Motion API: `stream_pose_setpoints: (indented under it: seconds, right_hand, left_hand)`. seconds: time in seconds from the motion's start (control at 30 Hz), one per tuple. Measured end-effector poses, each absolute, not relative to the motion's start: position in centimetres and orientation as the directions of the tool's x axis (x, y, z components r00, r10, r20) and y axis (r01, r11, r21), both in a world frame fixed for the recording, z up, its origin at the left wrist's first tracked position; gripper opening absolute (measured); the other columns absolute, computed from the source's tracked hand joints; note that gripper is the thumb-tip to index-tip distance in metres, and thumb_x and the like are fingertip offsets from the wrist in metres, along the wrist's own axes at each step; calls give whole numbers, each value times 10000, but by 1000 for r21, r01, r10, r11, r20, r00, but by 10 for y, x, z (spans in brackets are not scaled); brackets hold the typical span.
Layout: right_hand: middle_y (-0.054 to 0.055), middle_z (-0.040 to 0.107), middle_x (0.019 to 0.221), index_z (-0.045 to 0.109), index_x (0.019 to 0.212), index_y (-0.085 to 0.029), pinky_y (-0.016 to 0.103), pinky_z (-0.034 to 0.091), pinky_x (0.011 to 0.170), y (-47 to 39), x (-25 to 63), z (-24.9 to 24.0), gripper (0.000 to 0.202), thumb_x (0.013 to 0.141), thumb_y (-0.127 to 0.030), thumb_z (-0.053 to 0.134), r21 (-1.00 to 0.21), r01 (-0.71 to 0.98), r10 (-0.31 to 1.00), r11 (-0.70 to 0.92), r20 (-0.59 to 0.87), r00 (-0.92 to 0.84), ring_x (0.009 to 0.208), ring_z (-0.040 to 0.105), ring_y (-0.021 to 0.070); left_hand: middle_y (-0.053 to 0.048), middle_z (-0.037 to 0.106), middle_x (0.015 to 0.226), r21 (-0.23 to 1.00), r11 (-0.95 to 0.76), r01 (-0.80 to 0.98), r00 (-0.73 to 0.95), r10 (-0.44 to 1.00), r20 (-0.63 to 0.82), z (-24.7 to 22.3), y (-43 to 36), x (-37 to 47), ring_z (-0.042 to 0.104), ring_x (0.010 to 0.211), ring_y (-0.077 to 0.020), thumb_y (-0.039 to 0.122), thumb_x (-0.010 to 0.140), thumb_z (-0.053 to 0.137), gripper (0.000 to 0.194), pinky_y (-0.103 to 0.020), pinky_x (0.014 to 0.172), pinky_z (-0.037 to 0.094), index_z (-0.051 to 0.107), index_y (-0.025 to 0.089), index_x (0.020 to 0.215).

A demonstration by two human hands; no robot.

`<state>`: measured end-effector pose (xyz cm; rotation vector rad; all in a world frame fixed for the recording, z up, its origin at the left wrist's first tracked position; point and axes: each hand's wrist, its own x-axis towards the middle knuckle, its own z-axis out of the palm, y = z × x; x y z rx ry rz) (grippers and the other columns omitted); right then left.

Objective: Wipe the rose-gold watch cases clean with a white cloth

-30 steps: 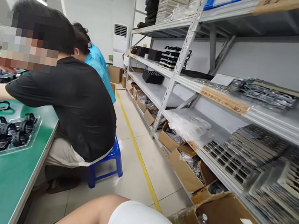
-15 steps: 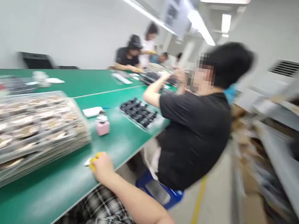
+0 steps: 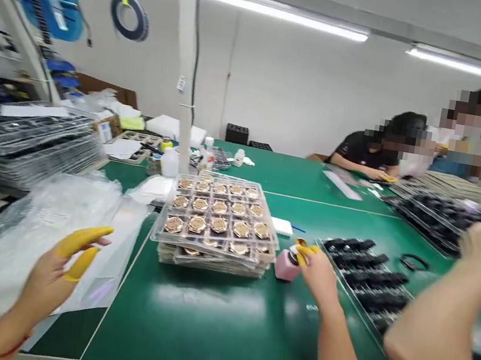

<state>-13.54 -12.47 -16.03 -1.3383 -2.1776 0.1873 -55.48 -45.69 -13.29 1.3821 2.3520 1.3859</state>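
My left hand (image 3: 56,272) is raised over the plastic sheeting at the left, thumb and forefinger apart in yellow finger cots, holding nothing. At the top of a pink dispenser bottle (image 3: 286,267) is my right hand (image 3: 317,273), its yellow-cotted fingers pinched on a small white piece (image 3: 294,250), too small to name. The bottle's metallic lid (image 3: 301,242) stands up behind the fingertips. Between my hands sits a stack of clear trays (image 3: 212,255), whose top one holds rows of gold-coloured watch-like pieces (image 3: 220,208).
Clear plastic sheeting (image 3: 29,231) and a tall tray stack (image 3: 55,155) lie left. On the right, a co-worker's arm (image 3: 442,324) reaches in beside a tray of black parts (image 3: 371,282). A post (image 3: 185,66) rises behind the trays. Another person (image 3: 372,147) sits across the table.
The view has swung left from the aisle to the table. My right hand has gone from the table's front edge to the pink bottle's top. My left hand has come into view.
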Motion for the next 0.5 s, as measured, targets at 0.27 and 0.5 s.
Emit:
stream_pose_setpoints:
  seconds: [0.27, 0.5]
  right_hand:
    - [126, 663, 850, 725, 785, -227, 404, 511, 682, -98, -114, -195, 238, 804, -330, 512, -274, 800, 838, 534, 295, -459, 765, 633, 256]
    - [103, 719, 912, 747, 856, -214, 444, 518, 749, -88, -106, -200, 330, 770, -419, 502, -209, 804, 823, 557, 271, -500, 821, 649, 288]
  left_hand:
    - [-65, 679, 1137, 638, 133, 759, -421, 847, 324, -128, -358, -546, 603, 1052, -223, 375, 911, 479, 322, -384, 967, 485, 667, 201, 1106]
    - [-82, 645, 1230, 399, 124, 909, -153, 987, 41, -92, -330, -549, 580, 1126, -286, 321, 912, 508, 402, -405, 918, 483, 582, 200, 1288]
